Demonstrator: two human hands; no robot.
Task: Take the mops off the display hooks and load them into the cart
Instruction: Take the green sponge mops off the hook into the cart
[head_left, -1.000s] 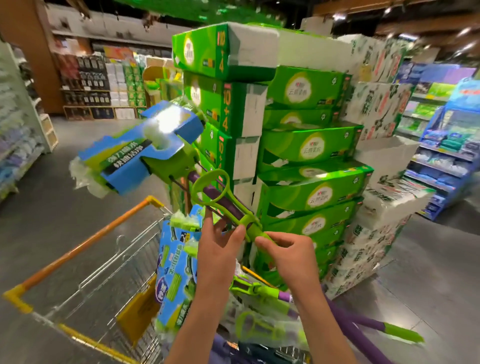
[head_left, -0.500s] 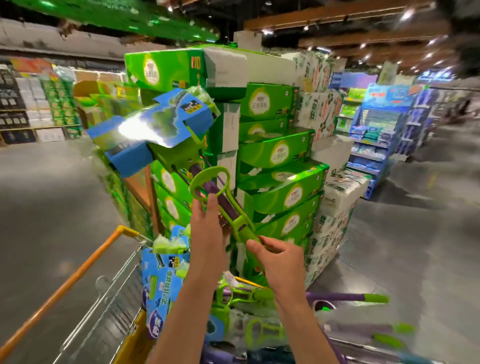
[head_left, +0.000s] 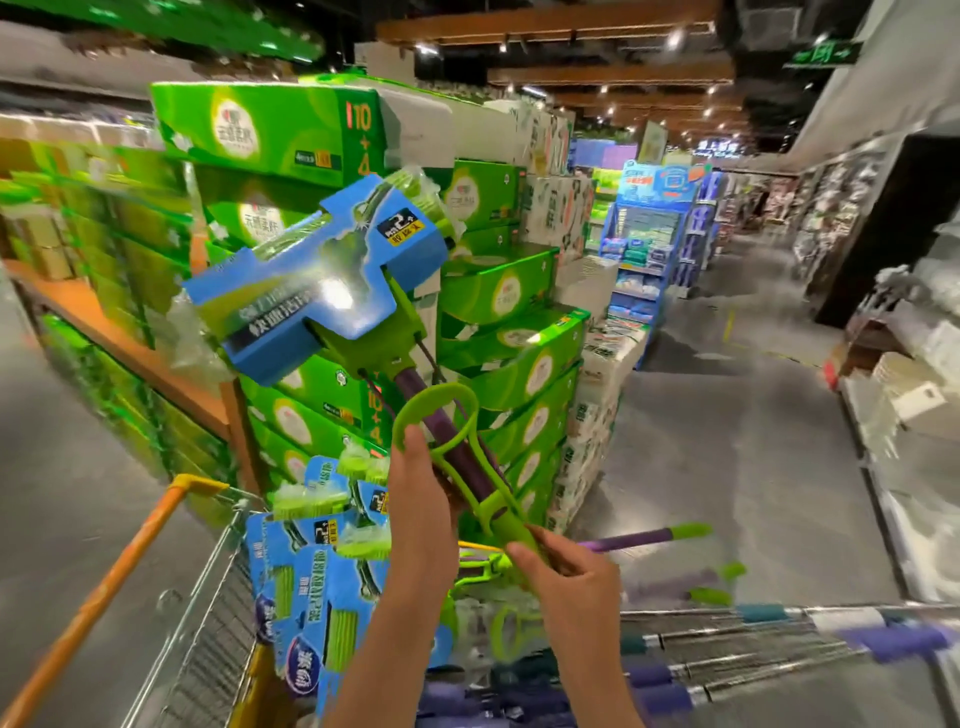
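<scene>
Head view: both hands (head_left: 421, 514) (head_left: 571, 577) hold mop (head_left: 332, 291) above cart (head_left: 208, 597).

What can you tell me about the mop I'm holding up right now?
The mop tilts head-up to the left above the cart. Its head wears a blue printed card sleeve over clear plastic wrap. Below come a green plastic bracket, a purple shaft and a green loop lever. The left hand holds it at the loop; the right hand pinches the green collar lower down.

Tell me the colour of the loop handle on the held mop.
Bright green loop handle; head view shows it.
</scene>
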